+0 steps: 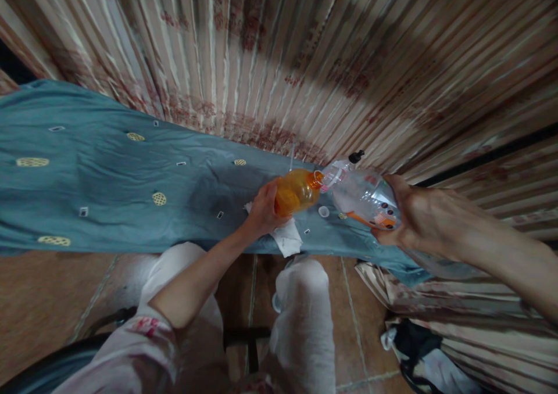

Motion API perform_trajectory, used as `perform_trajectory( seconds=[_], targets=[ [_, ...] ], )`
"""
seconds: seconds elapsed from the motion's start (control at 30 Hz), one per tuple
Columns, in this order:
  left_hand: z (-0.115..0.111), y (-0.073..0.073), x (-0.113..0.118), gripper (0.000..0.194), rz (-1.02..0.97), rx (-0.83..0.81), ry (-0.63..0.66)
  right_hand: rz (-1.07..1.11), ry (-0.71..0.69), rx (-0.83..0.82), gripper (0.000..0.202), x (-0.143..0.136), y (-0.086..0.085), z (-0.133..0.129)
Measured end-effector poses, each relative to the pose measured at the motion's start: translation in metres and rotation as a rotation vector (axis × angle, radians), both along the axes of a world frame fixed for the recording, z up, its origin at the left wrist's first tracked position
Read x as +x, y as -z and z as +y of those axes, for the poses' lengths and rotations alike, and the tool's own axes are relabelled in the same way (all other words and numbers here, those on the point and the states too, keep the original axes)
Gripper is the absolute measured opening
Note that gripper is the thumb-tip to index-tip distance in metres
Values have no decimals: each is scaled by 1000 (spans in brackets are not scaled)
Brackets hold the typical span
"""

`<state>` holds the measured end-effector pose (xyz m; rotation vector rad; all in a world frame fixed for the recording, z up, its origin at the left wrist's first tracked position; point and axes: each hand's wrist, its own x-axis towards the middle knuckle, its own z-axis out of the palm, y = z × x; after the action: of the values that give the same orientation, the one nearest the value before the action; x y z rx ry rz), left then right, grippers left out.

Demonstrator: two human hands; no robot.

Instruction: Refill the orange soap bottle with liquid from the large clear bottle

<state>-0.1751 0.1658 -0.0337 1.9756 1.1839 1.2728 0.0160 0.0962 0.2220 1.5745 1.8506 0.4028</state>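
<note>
My left hand point(263, 209) is closed round a small orange bottle point(298, 192), tilted with its neck to the right. Wrapped round a large clear plastic bottle point(364, 196) with an orange label, my right hand point(407, 214) tilts it toward the left. The mouths of the two bottles are close together over the table; whether they touch cannot be made out. Behind them is a clear bottle with a black pump top point(356, 156). A small white cap point(323, 211) lies below the bottle necks, and a crumpled white tissue point(288, 239) is beside my left hand.
A blue-green cloth with yellow patterns point(108, 185) covers the narrow table. Pleated curtains point(261, 63) hang along its far side and right end. My knees are near the table's front edge. A black and white bundle point(418, 347) is on the floor at the lower right.
</note>
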Motion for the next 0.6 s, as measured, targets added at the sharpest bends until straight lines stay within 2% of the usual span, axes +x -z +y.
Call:
perform_trajectory(
  seconds=[0.6],
  targets=[
    [-1,-2,0,97,3,-12,-8,-8,7,14,63,0,0,1]
  ],
)
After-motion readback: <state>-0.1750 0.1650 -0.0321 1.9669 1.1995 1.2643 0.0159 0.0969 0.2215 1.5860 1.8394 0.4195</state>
